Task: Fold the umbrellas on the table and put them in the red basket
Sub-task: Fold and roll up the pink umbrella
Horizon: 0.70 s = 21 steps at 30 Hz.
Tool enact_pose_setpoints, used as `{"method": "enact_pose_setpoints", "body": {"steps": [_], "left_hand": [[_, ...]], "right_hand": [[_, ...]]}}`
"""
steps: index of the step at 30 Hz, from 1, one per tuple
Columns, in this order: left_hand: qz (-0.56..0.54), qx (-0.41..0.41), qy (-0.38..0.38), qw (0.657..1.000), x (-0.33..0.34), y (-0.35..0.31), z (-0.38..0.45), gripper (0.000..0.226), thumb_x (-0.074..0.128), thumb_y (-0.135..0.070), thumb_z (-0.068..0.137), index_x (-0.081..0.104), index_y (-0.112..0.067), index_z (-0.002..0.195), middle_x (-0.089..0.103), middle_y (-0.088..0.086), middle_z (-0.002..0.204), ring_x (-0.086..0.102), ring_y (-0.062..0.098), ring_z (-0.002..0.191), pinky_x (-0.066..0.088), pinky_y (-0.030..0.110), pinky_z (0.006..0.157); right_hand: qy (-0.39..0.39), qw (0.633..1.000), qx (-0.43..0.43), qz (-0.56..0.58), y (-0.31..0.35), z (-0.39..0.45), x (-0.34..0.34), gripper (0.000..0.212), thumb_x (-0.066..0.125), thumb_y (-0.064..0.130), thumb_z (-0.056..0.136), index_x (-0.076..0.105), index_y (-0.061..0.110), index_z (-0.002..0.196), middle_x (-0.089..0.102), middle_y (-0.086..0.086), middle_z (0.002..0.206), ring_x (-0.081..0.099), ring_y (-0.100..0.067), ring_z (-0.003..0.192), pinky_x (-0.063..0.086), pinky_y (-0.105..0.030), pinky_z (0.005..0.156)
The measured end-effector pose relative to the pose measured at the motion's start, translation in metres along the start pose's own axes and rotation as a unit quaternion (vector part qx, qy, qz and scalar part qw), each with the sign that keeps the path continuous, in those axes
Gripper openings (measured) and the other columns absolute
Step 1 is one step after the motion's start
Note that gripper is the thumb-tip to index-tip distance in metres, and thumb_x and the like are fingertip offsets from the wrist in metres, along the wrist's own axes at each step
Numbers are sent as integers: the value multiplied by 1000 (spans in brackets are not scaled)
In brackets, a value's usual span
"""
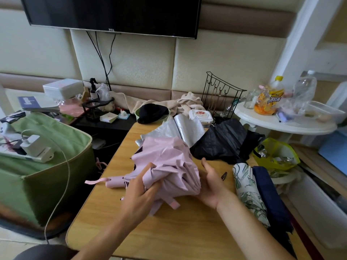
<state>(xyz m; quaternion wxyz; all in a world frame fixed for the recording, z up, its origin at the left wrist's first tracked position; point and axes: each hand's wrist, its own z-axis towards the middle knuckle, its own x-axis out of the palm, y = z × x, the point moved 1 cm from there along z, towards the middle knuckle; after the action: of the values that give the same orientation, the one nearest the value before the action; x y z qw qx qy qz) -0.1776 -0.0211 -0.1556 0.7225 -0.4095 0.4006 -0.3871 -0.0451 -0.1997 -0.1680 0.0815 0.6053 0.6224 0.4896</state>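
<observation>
A pink umbrella (pixel 167 158) lies crumpled in the middle of the wooden table (pixel 169 229), its pink handle (pixel 114 182) pointing left. My left hand (pixel 139 194) grips the bunched pink fabric near the handle. My right hand (pixel 210 184) touches the canopy's right side with fingers spread. Behind it lie a silver umbrella (pixel 180 128) and a black umbrella (pixel 223 141), both loose. At the right edge a leaf-patterned umbrella (pixel 247 192) and a navy umbrella (pixel 270 196) lie rolled side by side. No red basket is in view.
A green fabric box (pixel 47 166) holding a charger and cable stands left of the table. A white round side table (pixel 281 121) with bottles is at the back right. A yellow bag (pixel 277 154), black wire rack (pixel 219 96) and dark hair clip (pixel 224 175) are nearby.
</observation>
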Motion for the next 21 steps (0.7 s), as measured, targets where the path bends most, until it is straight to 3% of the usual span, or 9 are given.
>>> {"method": "enact_pose_setpoints", "body": {"steps": [3,5,7,11,12,14,16,19,21], "left_hand": [[35,-30,37,998,4,0,-4,25,52,-20,91,66,-28,110,75,-2,92,70,25,88,59,48,76],[83,-32,60,994,8,2,-6,22,53,-23,89,60,-33,107,73,-6,89,67,17,83,57,47,79],[118,-33,83,989,10,2,-9,22,52,-25,87,58,-36,105,71,-9,85,66,13,81,54,45,80],[150,-68,114,980,14,3,-12,20,54,-26,80,68,-29,95,74,-25,83,68,-2,86,54,34,83],[164,-73,127,976,16,4,-12,11,58,-23,83,68,-26,86,72,-31,77,66,-8,84,53,28,83],[193,-74,150,967,19,3,-15,25,62,-9,89,63,-30,74,60,-46,67,60,-20,79,45,8,72],[205,-67,152,965,19,4,-15,30,62,-5,87,63,-28,68,59,-44,63,59,-19,74,39,7,63],[201,-84,144,965,18,7,-13,37,62,-5,86,47,-22,57,59,-33,54,57,-11,63,35,14,55],[192,-91,150,966,18,3,-13,29,60,-12,86,49,-14,59,60,-34,58,57,-9,66,38,16,56]], "right_hand": [[-47,998,-33,0,7,3,7,73,43,63,102,64,3,137,69,-25,127,69,-40,115,52,-45,103],[-96,994,-41,-18,16,5,9,74,47,62,100,66,-3,132,72,-28,116,71,-40,97,55,-43,87],[-109,993,-12,-33,25,3,11,80,48,66,98,67,-6,127,72,-31,113,70,-40,96,55,-44,84],[-65,992,32,-104,39,6,11,69,51,65,97,73,2,115,72,-24,120,71,-38,104,55,-46,93],[-51,990,40,-124,41,4,13,65,52,61,98,77,2,107,74,-22,115,74,-36,96,57,-44,89],[-22,985,55,-160,46,-1,15,66,48,53,103,81,1,80,77,-19,91,77,-31,72,60,-36,67],[5,982,70,-173,50,-6,16,67,47,46,104,80,2,67,76,-16,77,75,-27,61,59,-30,53],[45,970,76,-225,55,-10,22,59,49,42,102,80,7,66,76,-13,77,75,-23,65,57,-28,61],[68,961,83,-253,54,-13,27,53,50,40,101,82,11,71,77,-10,83,75,-21,72,57,-28,69]]}}
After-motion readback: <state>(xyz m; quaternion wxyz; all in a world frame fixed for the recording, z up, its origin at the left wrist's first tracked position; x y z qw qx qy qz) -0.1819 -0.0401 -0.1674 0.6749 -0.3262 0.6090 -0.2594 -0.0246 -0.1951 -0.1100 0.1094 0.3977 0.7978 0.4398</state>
